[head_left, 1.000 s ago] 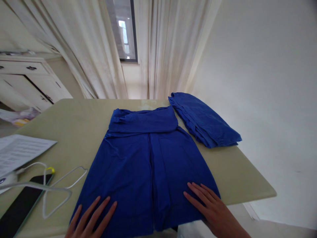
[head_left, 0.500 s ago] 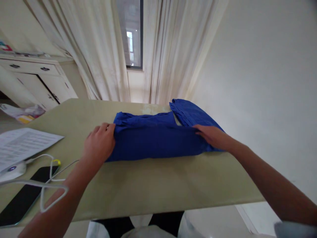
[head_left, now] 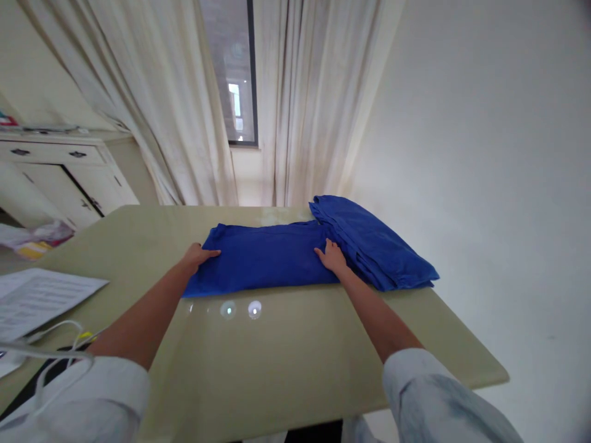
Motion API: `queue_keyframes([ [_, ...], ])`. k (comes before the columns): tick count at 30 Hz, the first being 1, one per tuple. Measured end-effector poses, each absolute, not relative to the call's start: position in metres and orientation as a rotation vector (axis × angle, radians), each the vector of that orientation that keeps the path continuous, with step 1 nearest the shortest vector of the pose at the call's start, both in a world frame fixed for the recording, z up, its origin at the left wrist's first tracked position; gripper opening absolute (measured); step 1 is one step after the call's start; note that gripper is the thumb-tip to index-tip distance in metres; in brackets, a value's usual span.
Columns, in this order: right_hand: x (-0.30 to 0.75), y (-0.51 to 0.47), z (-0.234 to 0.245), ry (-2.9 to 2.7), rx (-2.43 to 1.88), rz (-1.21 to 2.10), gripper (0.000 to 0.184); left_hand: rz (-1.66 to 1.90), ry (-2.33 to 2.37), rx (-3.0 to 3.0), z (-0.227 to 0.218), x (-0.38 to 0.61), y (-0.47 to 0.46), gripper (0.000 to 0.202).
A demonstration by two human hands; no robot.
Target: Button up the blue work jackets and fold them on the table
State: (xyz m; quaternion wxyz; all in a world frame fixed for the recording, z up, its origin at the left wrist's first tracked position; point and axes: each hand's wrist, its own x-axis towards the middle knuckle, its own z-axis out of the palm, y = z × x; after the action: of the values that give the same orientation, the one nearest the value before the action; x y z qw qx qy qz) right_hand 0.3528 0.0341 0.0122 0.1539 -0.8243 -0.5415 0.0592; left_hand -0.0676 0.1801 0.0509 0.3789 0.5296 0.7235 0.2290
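Note:
A blue folded cloth [head_left: 268, 258] lies flat as a wide rectangle on the table. My left hand [head_left: 197, 256] is at its left edge, the thumb laid over the top and the other fingers curled at the edge, partly hidden. On the cloth's right end rests my right hand [head_left: 333, 257], thumb and fingers apart. Right beside it is a thicker stack of folded blue cloth [head_left: 373, 243], against the first cloth's right end and close to my right fingers.
The pale green table [head_left: 258, 363] ends near the white wall on the right. Paper sheets [head_left: 50, 295], a white cable [head_left: 50, 369] and a dark phone [head_left: 28, 387], partly covered by my left sleeve, lie at left. Beyond are curtains [head_left: 175, 111] and a white cabinet [head_left: 50, 172].
The cloth's front layer, held up by both hands before, now lies flat over the rest. My right hand has moved left, off the stack side. The view has shifted slightly.

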Motion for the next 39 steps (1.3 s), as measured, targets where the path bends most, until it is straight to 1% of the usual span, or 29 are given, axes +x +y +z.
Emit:
queue_keyframes([
  [3,0.358,0.034,0.004,-1.662,-2.292,0.249,0.073,0.495,1.680,1.208,0.057,-0.065,0.186,0.063],
  [5,0.359,0.034,0.008,-1.735,-2.242,0.277,0.073,0.450,1.621,1.164,0.060,-0.066,0.183,0.056],
  [8,0.351,0.024,0.018,-1.700,-2.247,0.129,0.070,0.437,1.574,1.159,0.058,-0.077,0.169,0.054],
  [11,0.333,0.002,0.024,-1.434,-2.379,-0.105,0.065,0.519,1.484,1.171,0.055,-0.087,0.151,0.054],
  [12,0.326,-0.007,0.025,-1.358,-2.441,-0.100,0.067,0.563,1.471,1.150,0.056,-0.088,0.146,0.053],
  [15,0.312,-0.034,0.026,-1.283,-2.594,0.054,0.075,0.649,1.510,1.033,0.062,-0.081,0.141,0.049],
  [17,0.306,-0.051,0.025,-1.289,-2.605,0.104,0.074,0.663,1.532,0.979,0.073,-0.070,0.141,0.049],
  [19,0.302,-0.071,0.022,-1.285,-2.528,0.143,0.069,0.691,1.523,0.950,0.088,-0.057,0.135,0.049],
  [20,0.299,-0.082,0.019,-1.268,-2.464,0.224,0.066,0.715,1.498,0.943,0.098,-0.050,0.128,0.049],
  [22,0.289,-0.107,0.013,-1.169,-2.279,0.551,0.064,0.785,1.400,0.944,0.119,-0.033,0.103,0.049],
  [25,0.267,-0.140,0.007,-0.824,-1.789,1.205,0.077,0.942,1.162,0.954,0.151,-0.005,0.039,0.046],
  [26,0.259,-0.147,0.008,-0.693,-1.591,1.374,0.082,0.973,1.105,0.942,0.160,0.003,0.014,0.044],
  [27,0.251,-0.153,0.009,-0.574,-1.405,1.489,0.084,1.000,1.065,0.932,0.166,0.010,-0.012,0.044],
  [29,0.239,-0.155,0.014,-0.392,-1.138,1.595,0.082,1.035,1.066,0.914,0.168,0.016,-0.063,0.045],
  [32,0.237,-0.144,0.024,-0.208,-1.075,1.515,0.070,1.014,1.125,0.870,0.143,-0.006,-0.123,0.053],
  [36,0.257,-0.122,0.036,-0.106,-1.224,1.362,0.043,0.886,1.232,0.797,0.070,-0.077,-0.159,0.077],
  [37,0.262,-0.117,0.039,-0.131,-1.260,1.317,0.044,0.857,1.262,0.839,0.050,-0.095,-0.163,0.084],
  [39,0.272,-0.109,0.048,-0.253,-1.309,1.227,0.062,0.805,1.307,1.090,0.015,-0.124,-0.170,0.096],
])
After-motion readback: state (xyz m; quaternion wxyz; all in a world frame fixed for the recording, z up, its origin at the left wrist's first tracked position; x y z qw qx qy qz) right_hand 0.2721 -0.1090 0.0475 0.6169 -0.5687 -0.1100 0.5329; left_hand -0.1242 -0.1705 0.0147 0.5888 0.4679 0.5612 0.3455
